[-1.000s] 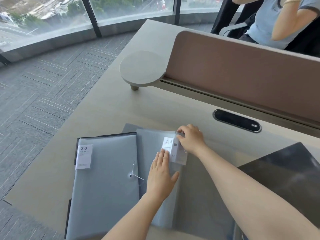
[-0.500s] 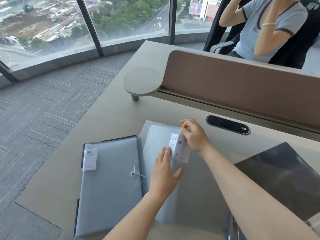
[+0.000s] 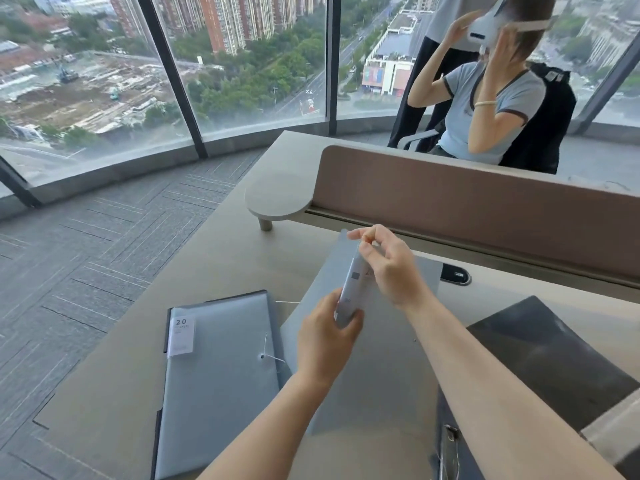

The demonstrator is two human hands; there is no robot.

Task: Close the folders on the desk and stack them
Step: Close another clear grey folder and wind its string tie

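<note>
A closed grey folder (image 3: pixel 221 368) with a "20" label and a string tie lies flat at the desk's left. Beside it an open grey folder (image 3: pixel 377 375) has its cover lifted on edge. My left hand (image 3: pixel 325 337) grips the lower part of that raised cover's edge, where a white label shows. Higher up the same edge, my right hand (image 3: pixel 388 268) pinches it near the top corner. A dark folder (image 3: pixel 550 358) lies open at the right, partly behind my right forearm.
A brown partition (image 3: pixel 485 209) runs along the desk's far side, with a round side shelf (image 3: pixel 280 199) at its left end and a black cable port (image 3: pixel 455 273) below. A person sits behind the partition. Carpet floor lies beyond the desk's left edge.
Both hands have lifted the grey cover off the desk from flat to standing on edge. My left hand went from pressing flat to gripping. The camera tilted up.
</note>
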